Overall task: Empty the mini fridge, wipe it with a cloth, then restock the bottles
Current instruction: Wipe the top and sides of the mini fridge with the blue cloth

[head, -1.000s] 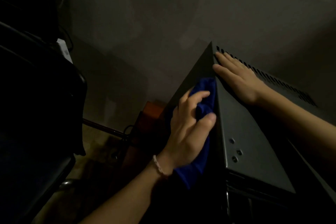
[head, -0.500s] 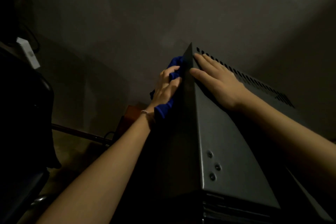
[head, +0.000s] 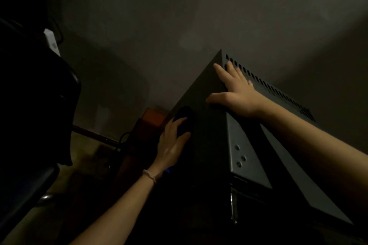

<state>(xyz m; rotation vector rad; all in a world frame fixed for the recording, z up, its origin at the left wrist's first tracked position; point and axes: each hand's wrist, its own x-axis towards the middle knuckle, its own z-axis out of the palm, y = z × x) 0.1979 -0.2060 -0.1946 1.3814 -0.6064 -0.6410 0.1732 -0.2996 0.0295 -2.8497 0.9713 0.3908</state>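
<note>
The dark grey mini fridge [head: 247, 157] fills the right half of the dim view, seen from above its top left edge. My left hand [head: 171, 145] presses a blue cloth [head: 184, 117] against the fridge's shadowed left side, fingers spread over it; most of the cloth is hidden under the hand. My right hand [head: 237, 93] lies flat on the fridge top near the back corner, fingers straight, beside a row of vent slots [head: 278, 91]. No bottles are in view.
A dark chair [head: 35, 117] stands close on the left, with a metal bar [head: 95, 135] running behind it. An orange-brown box [head: 154, 115] sits on the floor by the fridge's left side. A grey wall is right behind.
My left hand has slid the cloth from the fridge's upper back corner down the left side. My right hand has stayed flat on the top.
</note>
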